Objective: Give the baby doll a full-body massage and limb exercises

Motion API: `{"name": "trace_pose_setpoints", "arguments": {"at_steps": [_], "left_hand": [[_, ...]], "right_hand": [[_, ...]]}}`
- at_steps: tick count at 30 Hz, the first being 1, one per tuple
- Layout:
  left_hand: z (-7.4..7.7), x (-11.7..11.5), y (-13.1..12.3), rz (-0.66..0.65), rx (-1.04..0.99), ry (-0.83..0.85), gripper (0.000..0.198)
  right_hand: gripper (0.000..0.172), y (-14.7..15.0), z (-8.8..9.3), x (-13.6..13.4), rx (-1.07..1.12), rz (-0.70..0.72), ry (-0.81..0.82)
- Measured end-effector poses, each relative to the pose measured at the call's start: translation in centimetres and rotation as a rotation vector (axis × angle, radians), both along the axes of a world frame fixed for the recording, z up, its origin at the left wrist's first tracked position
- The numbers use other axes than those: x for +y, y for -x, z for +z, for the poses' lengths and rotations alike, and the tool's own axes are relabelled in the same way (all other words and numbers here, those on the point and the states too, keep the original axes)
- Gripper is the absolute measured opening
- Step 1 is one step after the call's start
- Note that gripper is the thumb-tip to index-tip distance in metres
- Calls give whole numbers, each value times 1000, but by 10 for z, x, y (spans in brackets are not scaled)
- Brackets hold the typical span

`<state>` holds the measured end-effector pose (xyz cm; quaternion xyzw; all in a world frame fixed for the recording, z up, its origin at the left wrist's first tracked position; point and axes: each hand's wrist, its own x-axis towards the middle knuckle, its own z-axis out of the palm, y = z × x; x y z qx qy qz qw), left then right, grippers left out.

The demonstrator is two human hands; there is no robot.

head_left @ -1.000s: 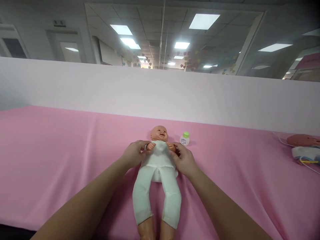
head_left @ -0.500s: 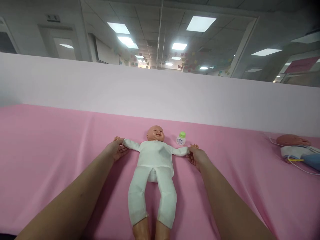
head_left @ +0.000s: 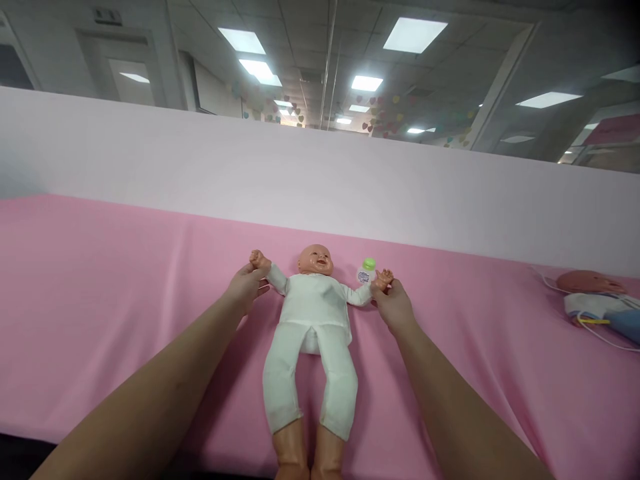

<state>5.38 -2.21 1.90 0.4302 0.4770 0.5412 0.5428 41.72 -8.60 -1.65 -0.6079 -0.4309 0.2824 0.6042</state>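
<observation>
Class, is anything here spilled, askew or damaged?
Nothing looks spilled or damaged: the middle doll lies face up, the bottle wears its green cap. Only the pink sheet looks slightly untidy, creased at right.

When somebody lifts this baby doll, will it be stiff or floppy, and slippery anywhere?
The baby doll likely has movable, perhaps floppy arms: the left hand and right hand hold them at different angles. Its shiny head looks firm, perhaps slippery.
</observation>
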Motion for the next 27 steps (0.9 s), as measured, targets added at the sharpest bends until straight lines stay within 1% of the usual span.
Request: {"name": "trace_pose_setpoints", "arguments": {"at_steps": [2,4,6,8,11,13,14,16,19,21,23,24,26,27], "left_hand": [[5,-11,-7,-60,99,-158,40],[9,-21,-14,-107,239,-309,36],[12,-31,-20,-172,426,-424,33],[16,-38,-24,-229,625,-498,34],[20,-44,-26,-304,852,-602,34],[22,-46,-26,-356,945,-638,34],[23,-46,-26,-372,963,-644,35],[24,-46,-26,-388,940,-637,35],[22,-45,-26,-350,888,-610,37],[18,-42,-26,-308,883,-607,40],[11,-36,-24,-248,850,-587,36],[6,-32,-22,-208,812,-549,32],[-2,-23,-19,-108,711,-411,26],[-6,-18,-17,-58,644,-324,28]], "right_hand": [[54,12,8,-6,-99,-16,-62],[56,28,16,-15,-202,41,-130],[49,45,23,-24,-304,177,-229],[43,59,30,-32,-475,338,-302],[43,71,40,-42,-717,533,-314],[44,73,42,-45,-775,591,-303],[45,74,42,-46,-793,593,-296],[47,74,37,-44,-839,537,-275],[52,77,25,-38,-891,365,-239],[51,78,19,-34,-877,291,-242],[45,75,16,-30,-802,278,-250],[41,72,16,-28,-727,266,-237],[39,63,15,-25,-523,209,-177],[40,57,15,-22,-416,157,-144]]}}
